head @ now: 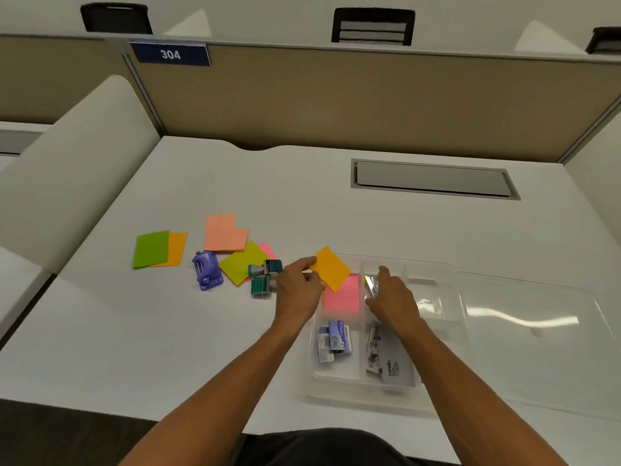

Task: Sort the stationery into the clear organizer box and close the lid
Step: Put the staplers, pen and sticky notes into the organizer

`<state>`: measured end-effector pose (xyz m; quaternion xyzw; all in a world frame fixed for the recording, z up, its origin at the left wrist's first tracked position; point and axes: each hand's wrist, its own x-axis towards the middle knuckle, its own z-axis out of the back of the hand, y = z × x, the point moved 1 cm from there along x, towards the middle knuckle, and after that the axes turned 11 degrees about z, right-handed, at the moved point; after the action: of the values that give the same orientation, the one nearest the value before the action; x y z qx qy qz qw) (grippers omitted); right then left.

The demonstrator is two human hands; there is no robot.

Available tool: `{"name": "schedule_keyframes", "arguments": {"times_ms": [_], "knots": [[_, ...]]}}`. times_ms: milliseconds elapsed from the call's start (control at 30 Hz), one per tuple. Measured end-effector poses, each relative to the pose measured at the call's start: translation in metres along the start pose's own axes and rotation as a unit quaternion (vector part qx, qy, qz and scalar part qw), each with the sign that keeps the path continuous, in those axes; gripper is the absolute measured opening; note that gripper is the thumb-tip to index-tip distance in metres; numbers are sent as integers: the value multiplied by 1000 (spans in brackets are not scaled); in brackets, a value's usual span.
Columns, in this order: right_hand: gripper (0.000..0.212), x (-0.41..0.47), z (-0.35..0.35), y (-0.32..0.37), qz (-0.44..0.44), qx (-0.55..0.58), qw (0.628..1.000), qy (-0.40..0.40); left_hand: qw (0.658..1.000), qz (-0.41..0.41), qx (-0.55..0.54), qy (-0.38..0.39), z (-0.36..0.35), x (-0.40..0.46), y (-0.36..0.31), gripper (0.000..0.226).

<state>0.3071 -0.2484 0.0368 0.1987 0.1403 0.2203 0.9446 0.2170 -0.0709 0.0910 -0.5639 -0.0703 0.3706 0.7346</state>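
White laminate desk point(302, 203), partition plate "304" point(170, 54). Clear plastic organizer box point(450, 331): "camlin" packet point(391, 366). Left hand point(297, 289) pinches orange sticky note point(332, 269); right hand point(393, 297), fingers relaxed, holds nothing.

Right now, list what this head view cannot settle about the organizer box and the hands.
- Right hand: its back hides the fingertips, so any grip inside the organizer box is unclear.
- Middle compartment under that hand: only a clear wrapper edge shows.
- Small boxes in the near left compartment: print too small and blurred.
- Pink note: partly covered by the orange note that the left hand pinches.
- Lid: right edge cut off.
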Motion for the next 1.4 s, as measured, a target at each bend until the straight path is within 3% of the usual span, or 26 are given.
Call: {"name": "schedule_keyframes", "arguments": {"times_ms": [300,500,800,1000,1233,1400], "knots": [[37,8,-1,-6,2,-6,1000,-7,990,48,114,71,-16,-3,28,35],[33,-7,28,2,0,5,1000,-6,968,-16,228,104,-17,-5,28,29],[65,-77,79,-21,-53,149,987,-28,907,-87,407,68,-22,-4,29,24],[72,-127,72,-57,-130,127,983,-28,896,-94,431,54,-26,0,29,23],[53,-141,43,-55,-134,-2,990,-35,887,-112,446,47,-30,3,33,22],[41,-133,26,-50,-135,-25,990,-35,888,-115,443,46,-30,5,35,22]]}}
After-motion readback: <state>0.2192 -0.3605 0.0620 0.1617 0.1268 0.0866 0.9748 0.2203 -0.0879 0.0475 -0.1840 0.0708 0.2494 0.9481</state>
